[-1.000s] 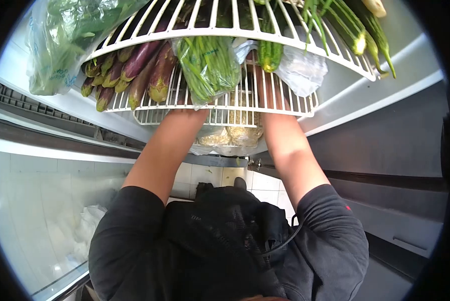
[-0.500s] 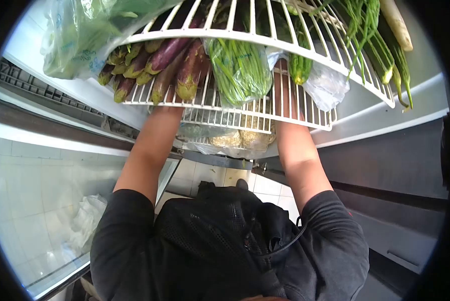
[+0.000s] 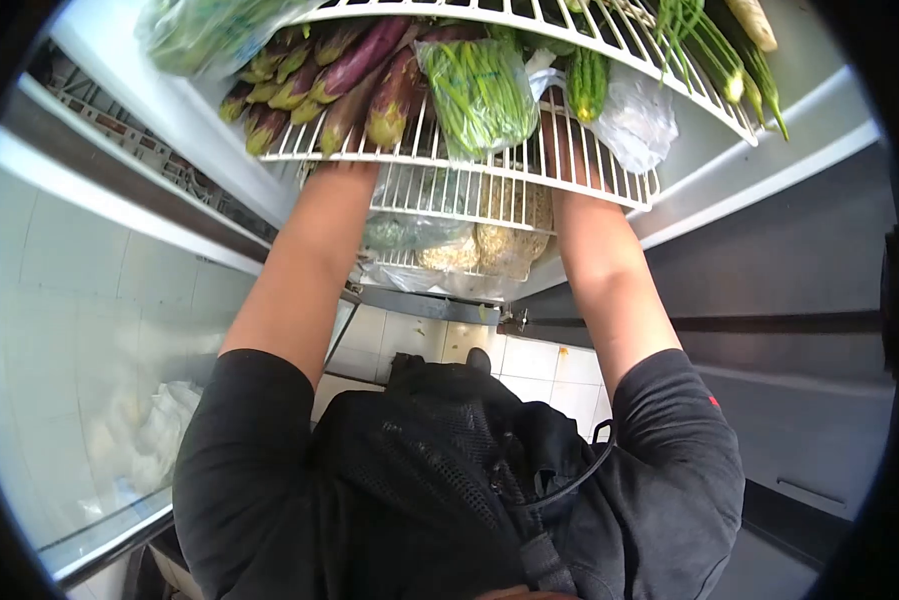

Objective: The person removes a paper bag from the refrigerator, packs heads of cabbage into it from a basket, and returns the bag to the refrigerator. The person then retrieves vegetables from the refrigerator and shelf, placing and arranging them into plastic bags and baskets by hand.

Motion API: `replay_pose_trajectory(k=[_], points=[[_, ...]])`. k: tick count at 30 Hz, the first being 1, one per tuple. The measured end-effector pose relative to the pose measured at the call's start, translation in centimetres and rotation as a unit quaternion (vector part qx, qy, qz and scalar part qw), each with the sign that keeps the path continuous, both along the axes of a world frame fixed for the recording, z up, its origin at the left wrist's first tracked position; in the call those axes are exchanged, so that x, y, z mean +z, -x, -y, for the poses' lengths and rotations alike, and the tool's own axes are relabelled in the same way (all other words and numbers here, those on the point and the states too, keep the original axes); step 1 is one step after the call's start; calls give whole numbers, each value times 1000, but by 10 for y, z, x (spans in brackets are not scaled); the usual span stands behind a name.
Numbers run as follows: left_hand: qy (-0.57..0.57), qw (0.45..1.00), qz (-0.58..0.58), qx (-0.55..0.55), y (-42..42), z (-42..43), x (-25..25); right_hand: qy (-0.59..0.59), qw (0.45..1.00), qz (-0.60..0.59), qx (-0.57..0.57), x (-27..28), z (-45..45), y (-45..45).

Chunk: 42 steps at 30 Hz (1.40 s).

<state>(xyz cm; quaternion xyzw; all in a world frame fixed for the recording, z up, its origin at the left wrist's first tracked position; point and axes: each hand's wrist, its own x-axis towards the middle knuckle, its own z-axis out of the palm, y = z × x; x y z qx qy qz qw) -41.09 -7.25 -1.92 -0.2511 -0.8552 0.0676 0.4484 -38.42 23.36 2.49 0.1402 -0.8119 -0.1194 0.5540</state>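
Both of my arms reach into a refrigerator beneath a white wire shelf (image 3: 619, 198). My left forearm (image 3: 314, 240) passes below the purple eggplants (image 3: 354, 70), and its hand is hidden by them and the shelf. On the other side, my right forearm (image 3: 599, 240) goes in under the bars below a ridged green vegetable (image 3: 586, 85) and a crumpled clear plastic bag (image 3: 637, 120). Part of that arm shows between the wires, but the fingers are hidden. Between the arms, a clear bag of long thin green vegetables (image 3: 476, 95) lies on the shelf. What either hand touches cannot be seen.
Overhead, another wire shelf (image 3: 569, 35) carries a bagged green vegetable (image 3: 204, 35), long green vegetables and a white root (image 3: 749, 22). Lower down are bags of pale food (image 3: 449, 252). A glass door (image 3: 99, 320) stands open at left; dark panels (image 3: 769, 280) are at right.
The shelves and vegetables sit higher in the view, and more of the lower shelf and floor shows. Both forearms are still under the middle shelf.
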Motion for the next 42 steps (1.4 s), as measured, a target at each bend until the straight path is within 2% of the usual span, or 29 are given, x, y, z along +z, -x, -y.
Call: replay_pose_trajectory(k=[3, 5, 6, 7, 8, 9, 10, 12, 14, 15, 16, 18, 19, 20, 22, 24, 26, 27, 28, 30, 31, 32, 34, 36, 37, 38, 39, 40, 42], points=[[62, 990, -127, 11, -1, 10, 4, -35, 999, -7, 8, 2, 4, -23], [156, 917, -362, 56, -16, 20, -1, -59, 998, -16, 15, -6, 6, -41], [196, 894, -390, 97, -35, 22, -2, -67, 997, -21, 23, -17, 10, -53], [198, 965, -113, 132, -51, 21, -4, -42, 997, -45, 37, -41, 16, -50], [177, 956, 171, 158, -72, 15, -5, -17, 996, -70, 53, -64, 25, -45], [53, 949, 281, 130, -105, 15, 13, 136, 931, 337, -33, -17, 53, -97], [-78, 916, 381, 99, -142, 17, 30, 238, 898, 368, 34, -15, 70, -121], [-110, 920, 368, 82, -188, 29, 23, 203, 821, 527, 89, 9, 92, -163], [-139, 934, 319, 74, -259, 30, 17, 152, 840, 465, 236, -4, 113, -206], [-171, 924, 334, 77, -295, 30, -1, 125, 834, 446, 299, -14, 124, -230], [-215, 889, 389, 108, -331, 27, -26, 96, 822, 427, 364, -27, 130, -251], [-318, 807, 467, 173, -418, 19, -97, 33, 717, 540, 440, -65, 142, -289], [-360, 713, 550, 244, -466, 7, -123, -42, 670, 610, 421, -90, 145, -302], [-354, 649, 603, 301, -521, -6, -154, -126, 614, 669, 400, -119, 146, -315], [-385, 490, 680, 387, -631, -48, -171, -289, 450, 731, 424, -173, 137, -331], [-473, 409, 646, 437, -766, -108, -248, -358, 373, 740, 430, -202, 126, -366], [-625, 285, 502, 526, -884, -182, -254, -379, 324, 756, 424, -236, 115, -390], [-663, 245, 375, 600, -945, -232, -280, -430, 309, 746, 405, -249, 113, -400], [-679, 135, 227, 685, -993, -285, -293, -473, 303, 733, 383, -260, 113, -408], [-663, -106, -59, 739, -1038, -374, -261, -533, 278, 710, 367, -283, 115, -417], [-590, -148, -89, 789, -1054, -412, -265, -565, 272, 703, 335, -292, 119, -419], [-618, -123, -37, 776, -1109, -487, -333, -575, 271, 694, 338, -299, 125, -424], [-726, -284, -78, 621, -1071, -498, -252, -585, 308, 652, 372, -313, 136, -434], [-698, -267, 19, 665, -1061, -546, -325, -590, 314, 641, 378, -309, 151, -452], [-723, -219, 92, 649, -1033, -541, -318, -588, 321, 636, 383, -309, 159, -463], [-708, -126, 162, 676, -1010, -542, -336, -592, 321, 634, 380, -306, 165, -477], [-752, -73, 176, 631, -982, -532, -342, -602, 315, 622, 390, -301, 172, -496], [-784, -32, 200, 586, -957, -513, -338, -610, 309, 610, 400, -296, 179, -516], [-816, -3, 255, 518, -937, -478, -300, -616, 295, 610, 403, -278, 187, -566]])
